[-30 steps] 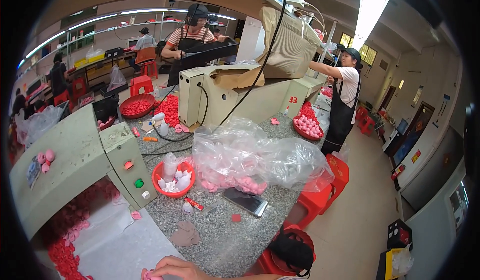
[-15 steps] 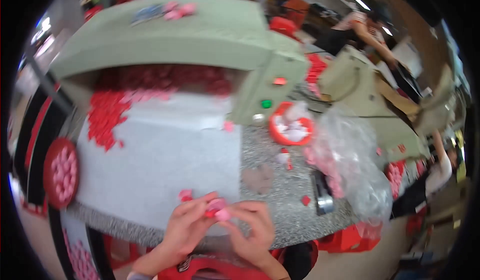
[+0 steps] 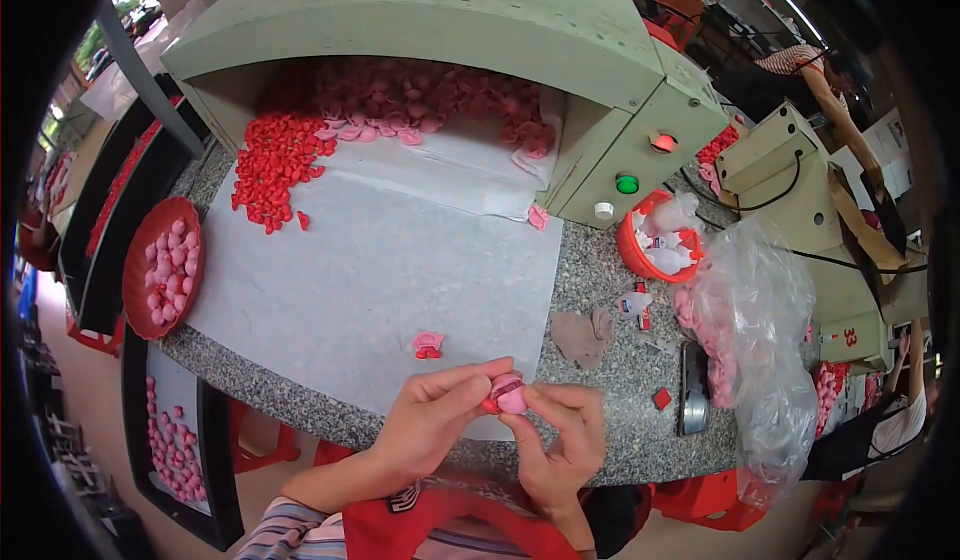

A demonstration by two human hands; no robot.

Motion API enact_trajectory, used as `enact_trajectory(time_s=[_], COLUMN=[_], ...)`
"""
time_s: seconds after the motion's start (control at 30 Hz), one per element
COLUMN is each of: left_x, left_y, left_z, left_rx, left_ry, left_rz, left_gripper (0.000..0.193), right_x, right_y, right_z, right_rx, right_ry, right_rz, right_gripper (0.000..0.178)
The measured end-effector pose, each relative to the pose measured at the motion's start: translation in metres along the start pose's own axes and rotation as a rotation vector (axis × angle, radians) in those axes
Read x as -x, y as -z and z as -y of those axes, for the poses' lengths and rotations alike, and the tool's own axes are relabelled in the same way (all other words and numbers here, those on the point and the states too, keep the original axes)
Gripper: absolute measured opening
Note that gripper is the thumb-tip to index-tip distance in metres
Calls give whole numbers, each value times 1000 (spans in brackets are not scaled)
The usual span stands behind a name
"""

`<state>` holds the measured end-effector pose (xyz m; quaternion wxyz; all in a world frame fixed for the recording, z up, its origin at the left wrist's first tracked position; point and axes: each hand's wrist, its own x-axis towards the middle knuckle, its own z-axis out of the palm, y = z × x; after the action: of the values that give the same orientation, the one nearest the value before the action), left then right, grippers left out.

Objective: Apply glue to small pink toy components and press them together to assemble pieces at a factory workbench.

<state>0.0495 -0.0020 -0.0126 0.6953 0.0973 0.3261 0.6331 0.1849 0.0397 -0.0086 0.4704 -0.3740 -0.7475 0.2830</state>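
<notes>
Over the near edge of the work table, my two hands share one small rounded pink piece [image 3: 511, 396] with a dark band across it and a bit of red at its left side. My left hand [image 3: 435, 412] pinches it from the left, thumb and forefinger together. From the right, the thumb and fingertips of my right hand [image 3: 563, 438] press on it. Just beyond my left hand, a flat pink piece with a red part [image 3: 428, 343] lies on the white paper sheet [image 3: 400, 250].
A pale green metal housing [image 3: 430, 35] stands over heaped pink pieces [image 3: 420, 100] and red pieces [image 3: 275, 165]. A red bowl [image 3: 133, 285] of pink pieces is at left. To the right are an orange tub [image 3: 640, 257], grey cloth [image 3: 583, 338] and clear plastic bag [image 3: 765, 310].
The whole view has shifted, so the table and hands appear further right. Both hands keep hold of the pink piece, which is turned differently between the fingers.
</notes>
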Motion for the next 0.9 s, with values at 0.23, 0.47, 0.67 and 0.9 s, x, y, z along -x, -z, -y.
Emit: enact_trajectory(time_s=[0.23,0.47,0.67,0.9], left_x=[1,0,1,0], left_y=[2,0,0,-3], left_z=[0,-3,-3,0], left_rx=[-226,-229,-228,-219], left_ry=[-184,-158,-161,-200], left_rz=[39,70,65,67], left_gripper=[29,28,29,28], right_x=[3,4,3,9], right_y=[-3,-6,-7,0], right_z=[-6,-7,-9,-22], right_rx=[-70,-79,-99,-763], right_ry=[33,48,29,-351], right_rz=[-2,-39,-22,-33], right_gripper=[30,33,32,32])
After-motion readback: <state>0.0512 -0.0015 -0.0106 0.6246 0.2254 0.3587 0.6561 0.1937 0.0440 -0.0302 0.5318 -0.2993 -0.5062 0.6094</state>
